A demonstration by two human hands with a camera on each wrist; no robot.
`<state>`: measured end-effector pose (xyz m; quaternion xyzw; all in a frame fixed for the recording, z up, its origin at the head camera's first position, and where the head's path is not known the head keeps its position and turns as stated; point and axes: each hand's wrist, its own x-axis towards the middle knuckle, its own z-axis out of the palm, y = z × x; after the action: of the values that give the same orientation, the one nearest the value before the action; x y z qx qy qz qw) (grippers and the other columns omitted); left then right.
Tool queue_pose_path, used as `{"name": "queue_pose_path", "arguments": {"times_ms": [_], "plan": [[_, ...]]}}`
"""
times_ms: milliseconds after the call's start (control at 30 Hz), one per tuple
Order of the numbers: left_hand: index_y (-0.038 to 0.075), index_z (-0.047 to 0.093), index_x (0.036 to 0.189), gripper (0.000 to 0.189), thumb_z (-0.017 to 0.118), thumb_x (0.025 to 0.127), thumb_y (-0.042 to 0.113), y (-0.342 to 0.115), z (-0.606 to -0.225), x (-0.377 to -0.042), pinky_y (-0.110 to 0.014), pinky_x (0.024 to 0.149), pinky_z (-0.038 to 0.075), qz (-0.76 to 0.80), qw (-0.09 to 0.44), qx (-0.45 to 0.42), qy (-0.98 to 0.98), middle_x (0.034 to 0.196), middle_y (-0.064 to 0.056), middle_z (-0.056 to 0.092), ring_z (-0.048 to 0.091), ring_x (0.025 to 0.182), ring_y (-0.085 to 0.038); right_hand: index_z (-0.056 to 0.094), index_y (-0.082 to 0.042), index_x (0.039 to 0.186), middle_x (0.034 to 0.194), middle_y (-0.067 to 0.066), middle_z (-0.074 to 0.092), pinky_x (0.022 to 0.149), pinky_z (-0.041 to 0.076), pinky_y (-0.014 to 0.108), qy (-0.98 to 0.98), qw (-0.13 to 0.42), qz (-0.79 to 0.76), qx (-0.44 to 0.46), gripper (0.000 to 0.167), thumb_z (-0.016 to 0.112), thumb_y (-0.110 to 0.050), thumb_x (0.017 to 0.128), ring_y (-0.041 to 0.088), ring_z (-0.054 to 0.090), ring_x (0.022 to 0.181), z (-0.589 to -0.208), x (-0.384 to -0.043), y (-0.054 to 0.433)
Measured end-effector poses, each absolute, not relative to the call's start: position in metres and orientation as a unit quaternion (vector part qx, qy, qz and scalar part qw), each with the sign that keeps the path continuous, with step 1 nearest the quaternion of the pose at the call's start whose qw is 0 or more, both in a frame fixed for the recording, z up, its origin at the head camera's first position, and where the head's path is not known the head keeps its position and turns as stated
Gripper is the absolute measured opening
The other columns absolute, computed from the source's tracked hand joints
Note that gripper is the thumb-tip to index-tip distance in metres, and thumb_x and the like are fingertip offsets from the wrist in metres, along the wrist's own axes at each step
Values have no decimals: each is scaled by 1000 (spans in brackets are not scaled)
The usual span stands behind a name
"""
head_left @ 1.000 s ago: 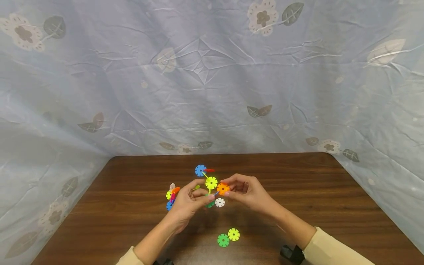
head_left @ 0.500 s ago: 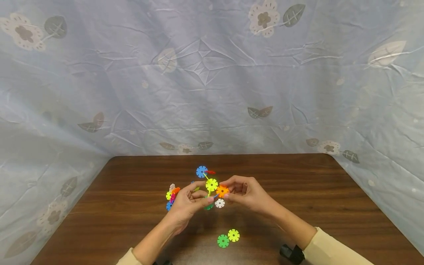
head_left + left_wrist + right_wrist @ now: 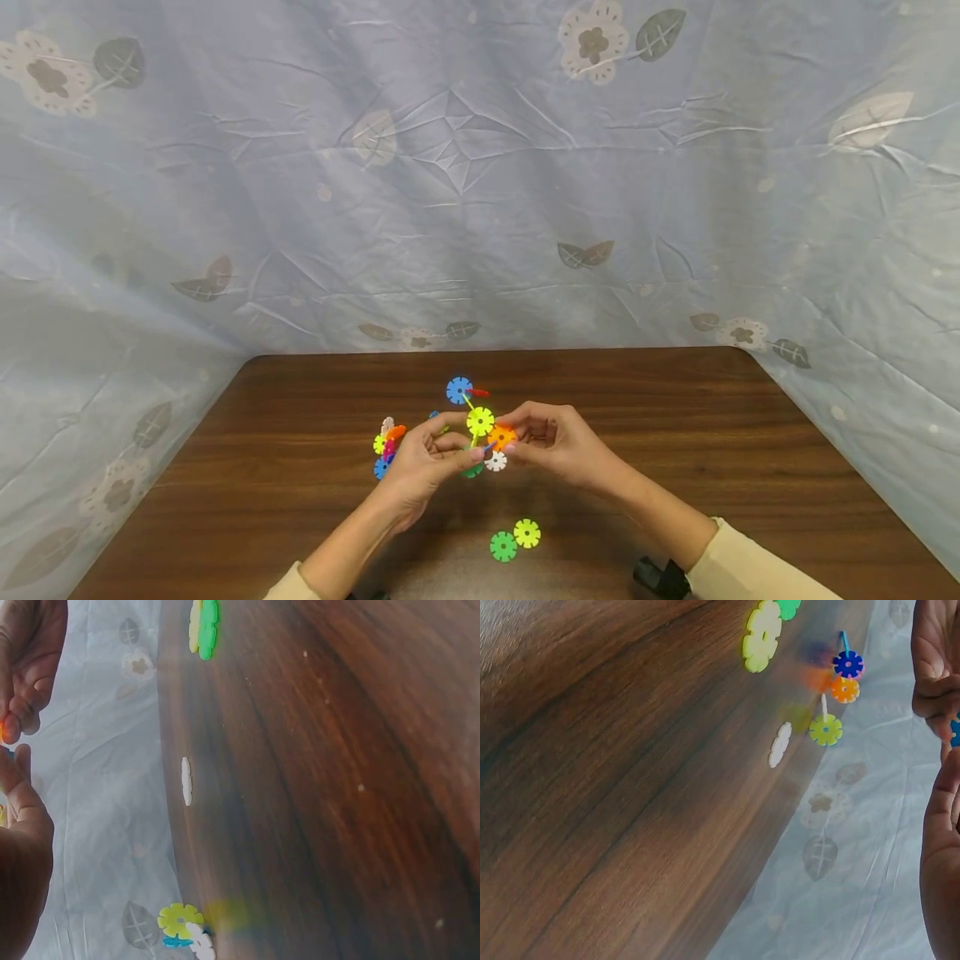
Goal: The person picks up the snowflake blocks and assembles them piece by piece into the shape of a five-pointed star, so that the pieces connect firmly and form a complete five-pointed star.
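Note:
Above the table, my left hand pinches a joined cluster of notched plastic discs between thumb and fingers. The cluster shows a yellow disc in front, a blue disc with a red one at the top, and a green disc below, partly hidden by the left hand. From the other side my right hand pinches an orange disc, whose edge meets a small blue disc by the left thumb. Both wrist views catch the hands only at the image edge, fingertips close together.
A white disc lies on the brown wooden table beneath the hands. Nearer the front lie a green disc and a yellow disc, side by side. Another joined group of discs stands left of the left hand. A patterned curtain surrounds the table.
The orange disc has moved slightly left and down with the right hand, closer to the left thumb. The cluster has tipped a little right and down. The loose discs stay in place.

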<state>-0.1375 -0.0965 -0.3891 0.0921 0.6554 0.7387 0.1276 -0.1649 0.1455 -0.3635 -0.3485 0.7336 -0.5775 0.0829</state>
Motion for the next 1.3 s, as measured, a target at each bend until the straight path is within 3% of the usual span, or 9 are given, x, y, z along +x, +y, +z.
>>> {"name": "queue_pose_path", "arguments": {"times_ms": [100, 333, 533, 733, 1033, 1133, 1300], "plan": [[-3, 46, 146, 64, 79, 93, 11, -99, -390, -137, -27, 95, 56, 739, 126, 92, 656, 92, 8, 76, 72, 84, -8, 69, 3, 124, 98, 24, 73, 76, 66, 36, 734, 79, -578, -349, 29, 73, -2, 95, 19, 72, 81, -364, -164, 143], [-8, 51, 134, 49, 74, 97, 14, -100, -387, -136, -28, 88, 61, 746, 123, 64, 651, 101, 4, 69, 69, 89, -10, 66, 2, 129, 105, 23, 72, 81, 66, 37, 730, 69, -591, -335, 33, 72, -3, 97, 14, 72, 87, -366, -168, 135], [2, 46, 129, 39, 69, 102, 17, -106, -382, -135, -24, 83, 62, 766, 143, 63, 624, 103, 0, 64, 70, 90, -15, 67, -1, 127, 102, 19, 74, 81, 64, 26, 740, 53, -582, -334, 31, 73, -4, 97, 9, 71, 87, -367, -176, 125], [3, 46, 126, 37, 70, 101, 15, -117, -379, -138, -24, 84, 61, 772, 123, 45, 622, 107, 0, 67, 72, 94, -16, 68, -4, 126, 98, 14, 73, 78, 59, 23, 753, 54, -563, -337, 31, 74, -7, 96, 9, 69, 85, -365, -186, 112], [1, 49, 132, 38, 69, 102, 14, -142, -369, -141, -22, 80, 60, 758, 88, 30, 645, 108, 3, 72, 71, 93, -14, 65, -1, 130, 105, 21, 74, 75, 63, 31, 771, 75, -519, -361, 30, 65, -14, 104, 11, 68, 82, -359, -214, 94], [1, 49, 132, 38, 68, 102, 15, -151, -365, -141, -24, 82, 60, 754, 71, 20, 652, 110, 2, 71, 70, 95, -15, 65, 0, 130, 110, 18, 74, 82, 63, 36, 820, 69, -439, -361, 32, 66, -17, 103, 18, 70, 91, -362, -226, 86], [1, 49, 131, 36, 67, 103, 15, -158, -363, -141, -26, 85, 60, 755, 62, 20, 653, 111, 2, 71, 70, 98, -15, 58, 1, 136, 132, 22, 66, 104, 57, 50, 867, 103, -308, -378, 41, 70, -14, 100, 36, 65, 122, -372, -241, 70]]}}
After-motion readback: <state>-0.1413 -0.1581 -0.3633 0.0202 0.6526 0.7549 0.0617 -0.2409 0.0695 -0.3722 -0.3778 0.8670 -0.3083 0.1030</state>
